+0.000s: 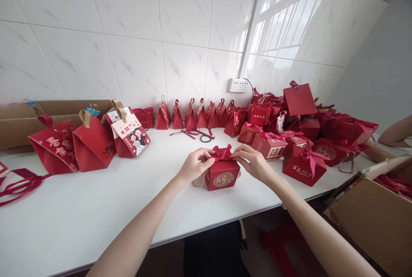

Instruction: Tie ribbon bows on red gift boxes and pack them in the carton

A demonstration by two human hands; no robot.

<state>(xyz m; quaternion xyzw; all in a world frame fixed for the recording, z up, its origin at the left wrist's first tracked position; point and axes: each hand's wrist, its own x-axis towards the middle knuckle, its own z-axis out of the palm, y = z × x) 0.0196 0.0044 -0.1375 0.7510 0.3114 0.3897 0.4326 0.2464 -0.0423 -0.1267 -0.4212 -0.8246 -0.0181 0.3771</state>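
A small red gift box (222,176) with a gold emblem stands on the white table (96,208) in front of me. A red ribbon bow (222,152) sits on its top. My left hand (195,164) pinches the ribbon's left side, fingers closed. At the bow's right side, my right hand (252,161) pinches the other ribbon end. Both hands rest against the box's top edges.
A pile of finished red boxes (299,140) fills the right side. A row of small red pouches (193,116) lines the wall. Larger red bags (93,142) stand left, loose ribbons (19,185) at far left. A cardboard carton (373,217) sits lower right. Another person's arm (397,131) shows at right.
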